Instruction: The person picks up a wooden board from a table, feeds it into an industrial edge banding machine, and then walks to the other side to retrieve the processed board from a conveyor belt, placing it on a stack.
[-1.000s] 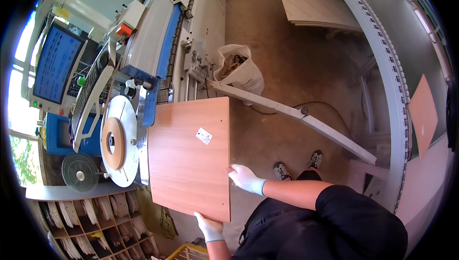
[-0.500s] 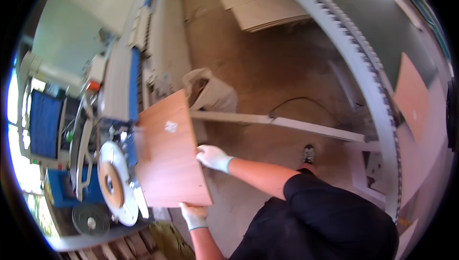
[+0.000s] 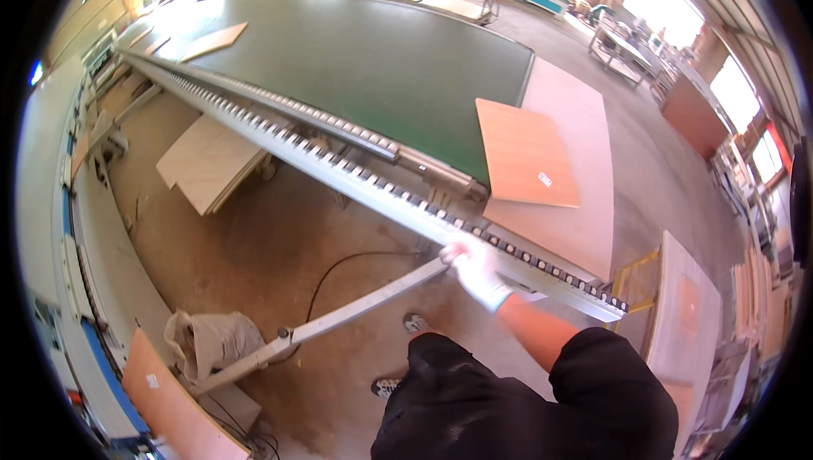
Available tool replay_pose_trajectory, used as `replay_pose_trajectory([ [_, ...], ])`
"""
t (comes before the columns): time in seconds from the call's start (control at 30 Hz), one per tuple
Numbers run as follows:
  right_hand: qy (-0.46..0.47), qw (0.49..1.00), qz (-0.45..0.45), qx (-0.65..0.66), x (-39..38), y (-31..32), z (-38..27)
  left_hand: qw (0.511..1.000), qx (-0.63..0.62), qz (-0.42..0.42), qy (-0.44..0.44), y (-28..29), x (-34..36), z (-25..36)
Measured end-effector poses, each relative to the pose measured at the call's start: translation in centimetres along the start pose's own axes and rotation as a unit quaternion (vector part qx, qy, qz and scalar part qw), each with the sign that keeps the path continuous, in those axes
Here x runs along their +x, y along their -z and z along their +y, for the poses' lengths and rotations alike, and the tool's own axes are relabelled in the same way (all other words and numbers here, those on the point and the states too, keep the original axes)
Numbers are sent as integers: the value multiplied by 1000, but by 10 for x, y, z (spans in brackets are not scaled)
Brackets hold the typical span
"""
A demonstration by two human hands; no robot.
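My right hand (image 3: 476,272), in a white glove, is at the roller rail (image 3: 385,193), near where a grey crossbar (image 3: 368,297) meets it. Motion smears its fingers, so their grip and any contact with the rail are unclear. My left hand is out of the picture. A wood-coloured board (image 3: 174,396) with a small white label stands tilted at the lower left, beside the long machine (image 3: 106,367). A similar labelled panel (image 3: 527,155) lies across the rail's far side, on a larger pale board (image 3: 584,134) and the green belt table (image 3: 364,62).
A whitish sack (image 3: 224,341) stands on the floor by the crossbar's left end. Stacked boards (image 3: 212,159) lie low beyond it, under the rail. A dark cable (image 3: 326,278) curves over the floor. At the right, a pale board (image 3: 677,316) stands beside a yellow frame (image 3: 635,282).
My view has swung right, from the machine to the rail and belt table. My right hand has left the board's edge and moved to the rail. My left hand has gone out of view.
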State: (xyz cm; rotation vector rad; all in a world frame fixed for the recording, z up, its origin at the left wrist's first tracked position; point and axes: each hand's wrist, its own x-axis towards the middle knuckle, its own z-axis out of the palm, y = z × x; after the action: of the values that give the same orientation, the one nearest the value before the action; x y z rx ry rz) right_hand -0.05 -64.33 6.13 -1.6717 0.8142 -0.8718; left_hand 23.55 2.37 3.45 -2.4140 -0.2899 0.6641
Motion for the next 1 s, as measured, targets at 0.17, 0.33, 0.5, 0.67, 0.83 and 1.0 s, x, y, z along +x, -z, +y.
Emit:
replay_pose_trajectory([
  [0.17, -193, 874, 368, 253, 71, 191, 87, 965, 193, -94, -148, 72, -69, 68],
  [0.33, -383, 738, 427, 355, 94, 253, 156, 898, -172, 25, -405, 95, -184, 164],
  [0.5, -367, 683, 442, 451, 101, 285, 204, 767, -229, -66, -595, 89, -255, 251],
  [0.67, -420, 749, 461, 227, 59, 300, 227, 758, -285, -106, -577, 34, -173, 320],
  [0.83, -269, 824, 372, -333, 54, 337, 192, 807, -327, -147, -469, 66, -168, 345],
  [1.0, -334, 735, -11, -590, 70, 311, 149, 801, -94, -51, -589, 51, -131, 365],
])
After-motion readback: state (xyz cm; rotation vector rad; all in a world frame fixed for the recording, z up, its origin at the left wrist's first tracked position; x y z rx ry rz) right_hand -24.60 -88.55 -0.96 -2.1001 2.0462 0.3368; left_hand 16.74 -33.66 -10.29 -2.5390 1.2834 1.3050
